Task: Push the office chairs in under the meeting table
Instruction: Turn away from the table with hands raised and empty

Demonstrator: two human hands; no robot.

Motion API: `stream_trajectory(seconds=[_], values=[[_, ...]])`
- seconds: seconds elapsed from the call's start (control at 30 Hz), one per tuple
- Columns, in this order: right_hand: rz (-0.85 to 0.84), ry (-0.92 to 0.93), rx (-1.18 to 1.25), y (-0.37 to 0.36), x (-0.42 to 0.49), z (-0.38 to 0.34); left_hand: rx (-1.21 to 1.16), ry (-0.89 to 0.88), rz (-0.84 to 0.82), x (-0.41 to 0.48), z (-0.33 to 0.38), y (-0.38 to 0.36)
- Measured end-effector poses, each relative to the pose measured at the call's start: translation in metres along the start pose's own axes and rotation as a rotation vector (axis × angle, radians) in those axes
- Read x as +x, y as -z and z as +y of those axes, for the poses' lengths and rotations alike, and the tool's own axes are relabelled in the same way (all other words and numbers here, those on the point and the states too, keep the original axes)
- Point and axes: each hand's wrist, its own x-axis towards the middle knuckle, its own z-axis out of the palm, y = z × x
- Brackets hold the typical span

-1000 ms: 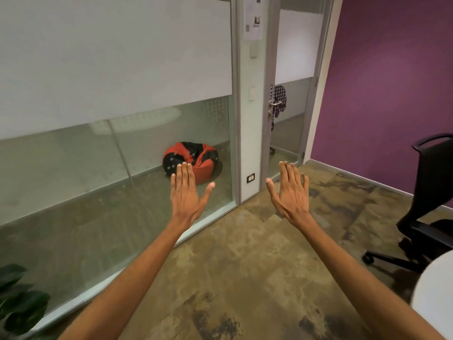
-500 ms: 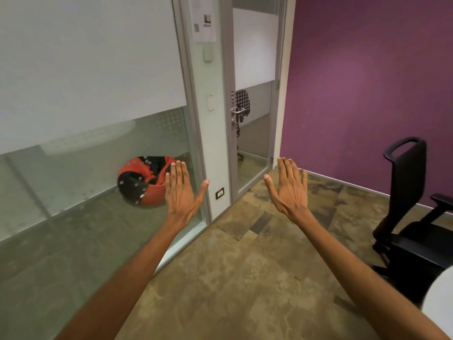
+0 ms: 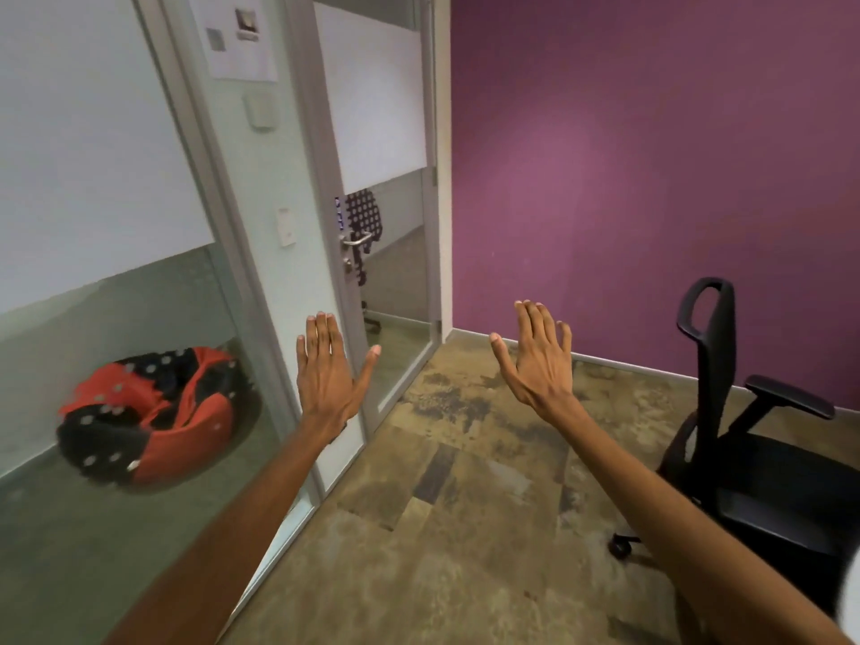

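A black office chair [image 3: 763, 463] stands at the right, its back toward the glass door and its seat toward the right edge. A white sliver of the meeting table [image 3: 850, 593] shows at the lower right corner. My left hand [image 3: 328, 374] is raised flat in the air, fingers up and empty. My right hand [image 3: 540, 360] is held up the same way, palm forward, empty, well left of the chair and touching nothing.
A glass partition [image 3: 139, 295] and a glass door [image 3: 386, 253] with a metal handle run along the left. Behind the glass lies a red and black beanbag [image 3: 149, 416]. A purple wall [image 3: 651, 179] closes the far side. Mottled brown carpet covers the floor.
The view has swung to the right: the glass wall and beanbag slid left, and more of the black chair came into view. Both hands stay raised and empty.
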Motion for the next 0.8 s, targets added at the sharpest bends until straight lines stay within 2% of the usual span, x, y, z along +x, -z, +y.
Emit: stream_trajectory(seconds=[0.4,0.63,0.8], values=[[0.03,-0.196,-0.124,-0.106,0.165,0.135,-0.104,-0.208,-0.117,0.198,0.07,-0.194],[0.101,-0.324,-0.218,-0.137,0.275,0.243,-0.239,-0.341,-0.182,0.327,0.156,-0.291],[0.156,-0.406,-0.281,-0.139,0.329,0.308,-0.306,-0.532,-0.228,0.4,0.224,-0.345]])
